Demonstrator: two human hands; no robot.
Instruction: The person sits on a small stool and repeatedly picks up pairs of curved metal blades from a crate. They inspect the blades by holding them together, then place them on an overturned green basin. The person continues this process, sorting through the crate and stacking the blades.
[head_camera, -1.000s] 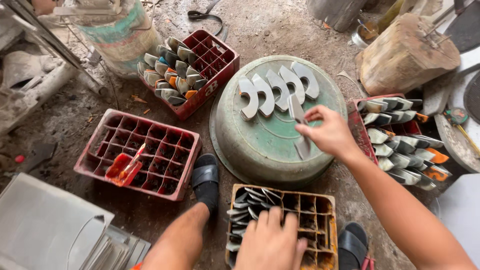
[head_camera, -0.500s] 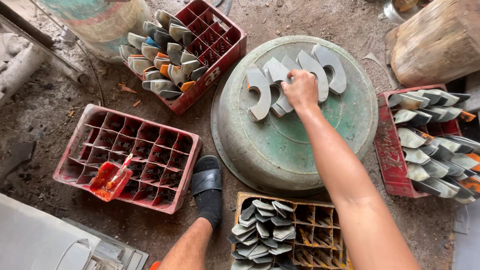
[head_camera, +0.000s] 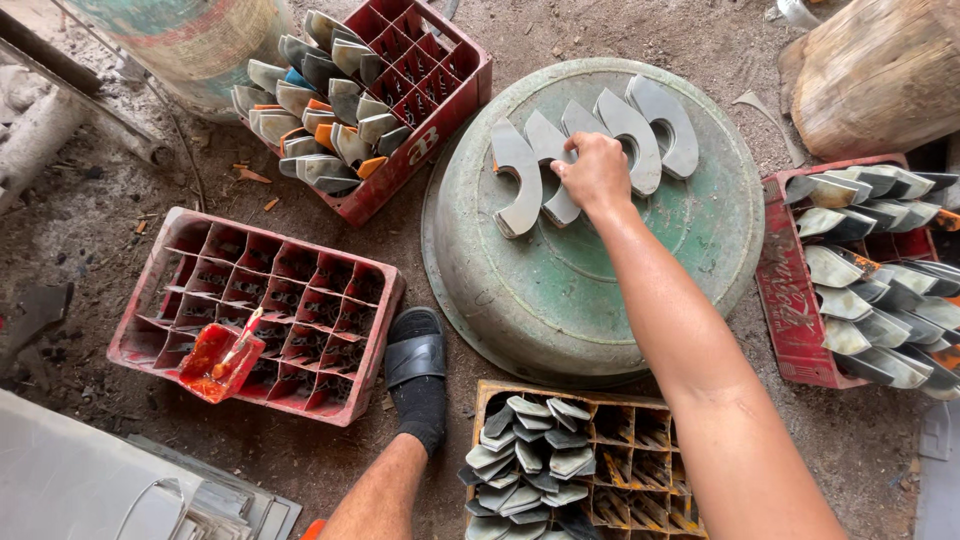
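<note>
My right hand (head_camera: 595, 170) reaches over an upturned green basin (head_camera: 560, 310). Its fingers are closed on one curved grey metal piece (head_camera: 562, 200) in a row of several such pieces (head_camera: 665, 120) that lie across the basin's top. My left hand is out of sight. Below my forearm stands a worn orange crate (head_camera: 650, 470), with grey scoop-shaped pieces (head_camera: 530, 460) stacked in its left cells.
A red crate (head_camera: 270, 300) at the left holds a small red tub with a brush (head_camera: 220, 360). Two more red crates, at the top (head_camera: 440, 70) and right (head_camera: 785, 290), hold grey pieces. My sandalled foot (head_camera: 415, 360), a log (head_camera: 880, 70), a drum (head_camera: 190, 40) and grey sheets (head_camera: 70, 490) surround them.
My right hand moved from the basin's right side to the row of curved pieces on top. My left hand left the orange crate and went out of view. The camera came closer.
</note>
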